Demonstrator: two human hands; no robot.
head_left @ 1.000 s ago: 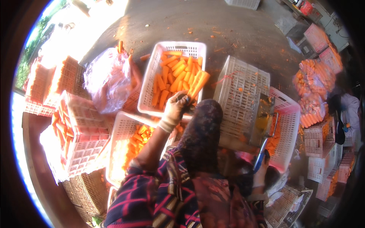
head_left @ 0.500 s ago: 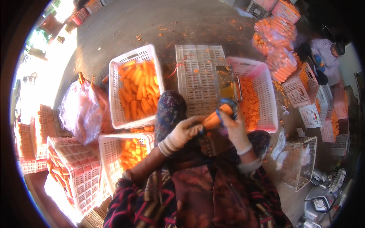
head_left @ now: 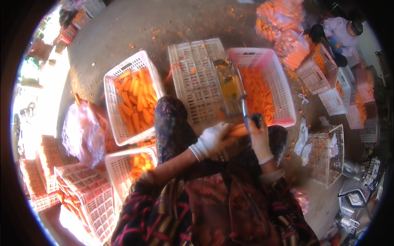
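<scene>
In my gloved left hand [head_left: 212, 140] is an orange carrot [head_left: 238, 130], gripped over my lap. Its far end reaches my right hand [head_left: 259, 141], which is closed around the dark blue handle [head_left: 255, 119] of a long, narrow metal blade [head_left: 243, 96]. That blade points away from me beside a yellowish board [head_left: 230, 88]. The board rests on the right side of an upturned white crate [head_left: 196, 78]. Just right of it, a pinkish-white crate [head_left: 283, 88] holds many short orange carrot pieces [head_left: 256, 92]. Where blade and carrot meet is blurred.
On the left, a white crate [head_left: 110, 98] contains long carrots [head_left: 137, 98]; another crate [head_left: 111, 166] with pieces sits nearer. A plastic bag [head_left: 82, 133] stands farther left. Bagged carrots [head_left: 289, 49] and a seated person [head_left: 340, 35] are at far right. A wire-sided crate [head_left: 324, 160] lies right.
The carrot has dropped to a flatter position between my hands. My right hand is lower against it, and the metal blade now shows lengthwise. The whole view has turned slightly.
</scene>
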